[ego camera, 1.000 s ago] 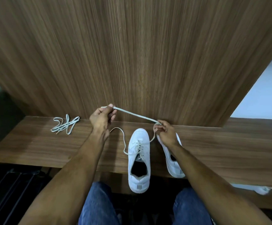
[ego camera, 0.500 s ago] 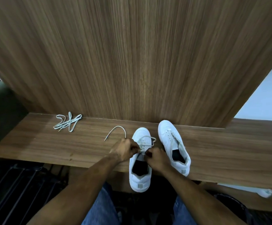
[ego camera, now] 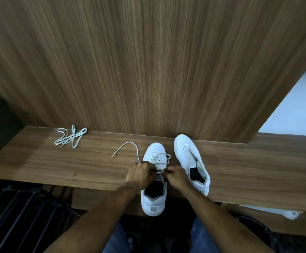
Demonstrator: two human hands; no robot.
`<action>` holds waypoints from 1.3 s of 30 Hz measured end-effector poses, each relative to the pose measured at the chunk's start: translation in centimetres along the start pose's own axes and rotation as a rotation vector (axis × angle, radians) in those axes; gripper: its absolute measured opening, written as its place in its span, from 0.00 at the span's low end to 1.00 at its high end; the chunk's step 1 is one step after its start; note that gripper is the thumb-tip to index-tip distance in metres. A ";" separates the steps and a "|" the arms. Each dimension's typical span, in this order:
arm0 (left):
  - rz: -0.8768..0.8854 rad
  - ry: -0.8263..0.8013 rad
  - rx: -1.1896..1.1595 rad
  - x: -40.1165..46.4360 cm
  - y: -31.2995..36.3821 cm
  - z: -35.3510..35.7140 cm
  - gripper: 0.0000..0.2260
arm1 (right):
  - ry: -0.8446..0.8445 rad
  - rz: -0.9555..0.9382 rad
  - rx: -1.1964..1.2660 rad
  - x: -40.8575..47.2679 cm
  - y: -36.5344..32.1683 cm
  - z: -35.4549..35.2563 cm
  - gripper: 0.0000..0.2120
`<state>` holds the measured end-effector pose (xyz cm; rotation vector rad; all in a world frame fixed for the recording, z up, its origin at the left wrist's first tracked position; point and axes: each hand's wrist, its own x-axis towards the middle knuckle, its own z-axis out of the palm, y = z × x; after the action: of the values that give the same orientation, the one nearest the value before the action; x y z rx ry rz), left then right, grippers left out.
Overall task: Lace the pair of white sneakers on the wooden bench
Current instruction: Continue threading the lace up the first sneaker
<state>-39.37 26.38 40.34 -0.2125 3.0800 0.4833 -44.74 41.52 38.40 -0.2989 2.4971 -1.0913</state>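
Both hands down at mid-eyelets of the near sneaker [ego camera: 154,181], which sits toe-to-wall on the bench [ego camera: 39,165], heel hanging over the front edge. Left hand [ego camera: 140,174] curled, grip pinched on the lace [ego camera: 159,157] at the shoe's left side. Right hand [ego camera: 176,177] curled too, fingertips clamped on the lace end at the right side. Hands nearly touching over the tongue.

Progress, as judged: 1st shoe approx. half laced. Crossings visible over the lower eyelets toward the toe; a loose loop lies across the toe box. 1 free tail arcs out left onto the bench, end lying flat. Upper eyelets near the ankle opening look unthreaded yet, though hands hide part of that zone.

2nd sneaker [ego camera: 191,161] just beside the 1st, to its right, angled a bit, toe near the wall panel [ego camera: 148,70]. Eyelets look bare, tongue flopped loose, no lace in it as far as I can tell.

Spare lace [ego camera: 71,136] bunched in a small tangle well to the left on the bench, near the wall, prob. meant for shoe no. 2.

Left to do: finish upper rows on shoe 1, even out tails, then the whole of shoe 2.

Writing/brands: none readable. Small grey tab on the heel of the near sneaker, no text legible. No logos made out on either shoe.
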 end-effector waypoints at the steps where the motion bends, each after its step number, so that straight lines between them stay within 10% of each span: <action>1: -0.008 -0.001 -0.001 0.0 0.2 0.1 0.11 | -0.002 -0.006 0.002 0.0 0.0 0.0 0.09; 26: -0.064 0.032 -0.113 -0.1 0.6 1.4 0.08 | -0.046 -0.013 -0.071 0.6 0.1 -0.1 0.08; 30: -0.083 0.033 -0.202 -0.5 -0.8 1.4 0.14 | 0.166 -0.022 -0.111 1.1 -1.6 -2.3 0.09; 35: -0.163 -0.046 -0.301 -0.8 -2.6 1.7 0.14 | 0.636 -0.015 0.577 2.8 -4.4 -8.8 0.15; 39: -0.164 -0.041 -0.293 -0.5 -2.5 1.5 0.10 | 0.603 -0.079 0.213 2.1 -4.9 -9.5 0.13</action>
<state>-38.53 24.57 38.22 -0.4489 2.9061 0.9147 -50.65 43.73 47.30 0.0019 2.8508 -1.6653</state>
